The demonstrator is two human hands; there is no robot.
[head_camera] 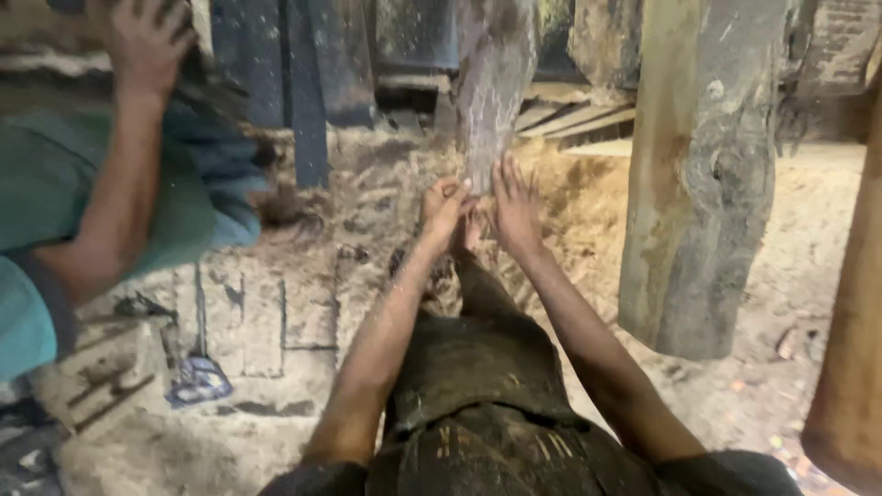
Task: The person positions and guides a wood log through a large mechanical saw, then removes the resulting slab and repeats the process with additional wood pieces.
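Both arms stretched forward over a sawdust-strewn floor [808, 230], a worker steadies the foot of a rough upright log [491, 101], left hand [446, 211] curled loosely against it, right hand [514, 207] pressed flat, fingers spread, while another person's arm [129, 156] reaches nearby.

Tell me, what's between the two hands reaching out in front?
In the head view, almost nothing: the left hand and right hand sit close together at the foot of a grey wooden post, with only a narrow dark gap over sawdust-covered ground.
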